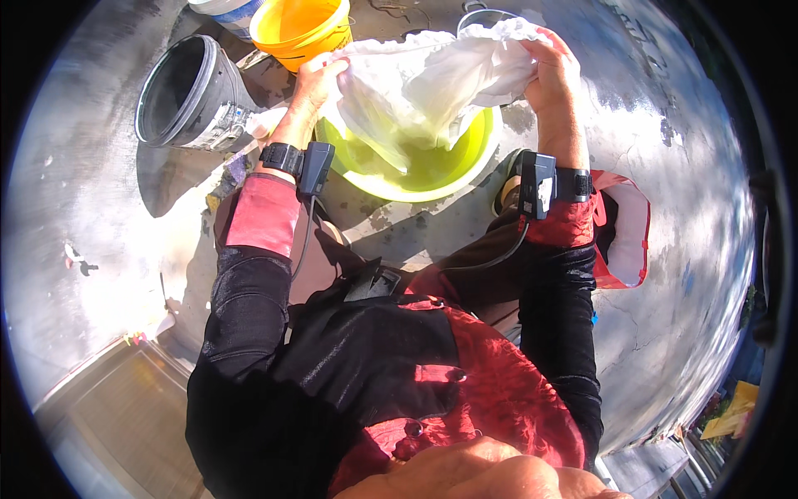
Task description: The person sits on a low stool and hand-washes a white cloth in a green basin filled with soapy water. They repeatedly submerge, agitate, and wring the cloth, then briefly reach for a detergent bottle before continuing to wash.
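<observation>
A white cloth (430, 81) with a gathered edge is stretched between my two hands. My left hand (317, 81) grips its left end, and my right hand (553, 68) grips the opposite end. Between them the cloth sags, its lower part hanging down into a lime-green basin (411, 192) on the floor in front of me. Cloudy liquid appears to lie in the basin. The cloth hides the basin's far side, and some of my fingers are out of sight behind the fabric.
Left of the basin, a dark grey bucket (215, 125) lies tilted. Behind it stand a yellow bucket (336, 47) and a white-and-blue bucket (240, 19). A red bag (629, 231) sits by my right forearm. Wet patches mark the concrete floor (648, 324).
</observation>
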`<action>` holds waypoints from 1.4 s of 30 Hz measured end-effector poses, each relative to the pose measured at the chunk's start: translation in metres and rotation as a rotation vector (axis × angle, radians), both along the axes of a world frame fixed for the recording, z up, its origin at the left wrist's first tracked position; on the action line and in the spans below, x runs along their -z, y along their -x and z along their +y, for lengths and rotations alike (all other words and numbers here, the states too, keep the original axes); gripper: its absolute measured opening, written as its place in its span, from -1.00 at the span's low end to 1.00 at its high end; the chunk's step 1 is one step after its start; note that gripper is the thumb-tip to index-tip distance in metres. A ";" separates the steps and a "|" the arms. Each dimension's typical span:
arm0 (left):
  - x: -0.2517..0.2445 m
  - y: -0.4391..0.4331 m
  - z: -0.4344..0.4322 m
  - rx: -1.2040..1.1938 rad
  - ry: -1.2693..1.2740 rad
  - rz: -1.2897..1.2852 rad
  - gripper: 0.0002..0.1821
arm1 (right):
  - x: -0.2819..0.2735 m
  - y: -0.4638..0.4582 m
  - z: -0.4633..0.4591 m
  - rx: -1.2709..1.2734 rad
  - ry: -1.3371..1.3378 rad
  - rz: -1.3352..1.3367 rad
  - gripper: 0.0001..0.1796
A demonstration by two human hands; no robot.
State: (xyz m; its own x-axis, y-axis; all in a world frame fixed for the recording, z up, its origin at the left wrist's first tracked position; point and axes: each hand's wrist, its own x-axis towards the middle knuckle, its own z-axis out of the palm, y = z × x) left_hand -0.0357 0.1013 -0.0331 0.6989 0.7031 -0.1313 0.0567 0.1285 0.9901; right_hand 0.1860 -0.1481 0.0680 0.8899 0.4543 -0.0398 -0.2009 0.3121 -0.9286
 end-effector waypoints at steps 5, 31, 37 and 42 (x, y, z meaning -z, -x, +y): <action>-0.075 0.007 0.046 0.070 -0.065 -0.156 -0.75 | -0.009 -0.010 -0.009 -0.058 0.003 -0.086 -0.63; -0.084 -0.004 0.030 0.353 -0.657 0.224 -0.73 | 0.058 0.021 0.016 -0.127 0.150 -0.195 -0.75; 0.024 0.029 -0.021 0.766 -0.657 0.878 -0.72 | 0.154 0.076 -0.002 -0.875 1.284 -0.786 -0.73; 0.020 0.027 0.003 0.406 -0.726 0.631 -0.75 | 0.136 0.040 -0.006 -0.636 0.974 -0.493 -0.75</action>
State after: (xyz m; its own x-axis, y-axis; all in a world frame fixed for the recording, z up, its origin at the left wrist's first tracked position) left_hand -0.0624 0.1045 -0.0528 0.8518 0.4863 -0.1950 0.4965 -0.6302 0.5970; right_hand 0.1461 -0.1545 -0.0680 0.5413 0.7754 -0.3251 0.3683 -0.5663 -0.7373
